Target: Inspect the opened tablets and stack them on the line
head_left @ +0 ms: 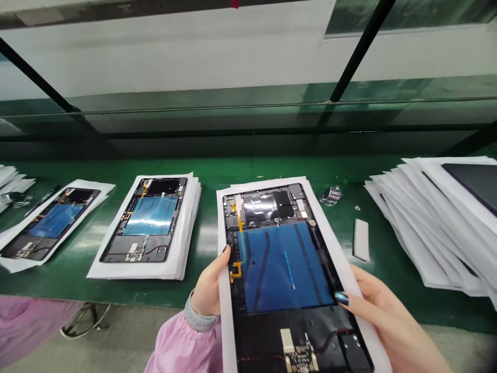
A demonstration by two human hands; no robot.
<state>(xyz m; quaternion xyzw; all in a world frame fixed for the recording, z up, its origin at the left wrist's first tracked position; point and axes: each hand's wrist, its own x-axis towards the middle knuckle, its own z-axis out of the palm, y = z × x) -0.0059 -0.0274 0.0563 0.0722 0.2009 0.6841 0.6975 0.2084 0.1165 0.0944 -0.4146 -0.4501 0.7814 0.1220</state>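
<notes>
An opened tablet (287,264) lies on white paper sheets (330,217), its blue battery, orange flex cable and small circuit board exposed. My left hand (209,285) grips its left edge together with the paper, thumb on top and fingers hidden underneath. On the opposite edge my right hand (384,311) is closed around the tablet and paper, thumb resting near the battery's lower right corner. Both hands hold it tilted toward me at the front of the green table (209,233).
A second opened tablet (149,215) rests on a paper stack to the left, and a third tablet (54,223) lies farther left. At right are a white block (361,239), a roll of clear tape (330,196) and a tall paper-wrapped stack (430,223). A pink sleeve (34,326) shows lower left.
</notes>
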